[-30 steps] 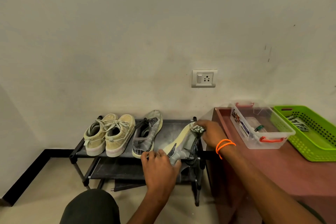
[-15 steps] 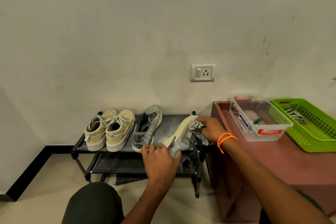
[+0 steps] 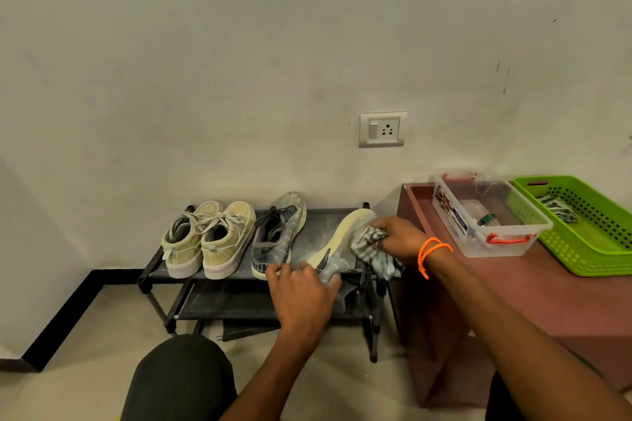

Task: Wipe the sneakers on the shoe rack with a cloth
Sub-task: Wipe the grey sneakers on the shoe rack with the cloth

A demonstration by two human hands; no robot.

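Note:
A black two-tier shoe rack (image 3: 321, 219) stands against the wall. A grey sneaker (image 3: 337, 251) lies tipped on its side at the rack's right end, pale sole facing left. My left hand (image 3: 301, 290) grips its heel end. My right hand (image 3: 400, 239) holds a striped cloth (image 3: 372, 246) bunched against the sneaker's upper near the toe. The matching grey sneaker (image 3: 278, 236) stands upright in the middle of the rack. A beige pair (image 3: 208, 237) sits at the left end.
A low reddish-brown table (image 3: 513, 287) stands right of the rack, bearing a clear plastic box (image 3: 492, 215) with red handles and a green perforated basket (image 3: 581, 225) that holds another cloth. A wall socket (image 3: 382, 129) is above. My knee (image 3: 181, 376) is below the rack.
My right hand with the cloth has slid from the sneaker's toe tip down along its upper toward me. The left hand keeps its hold on the heel.

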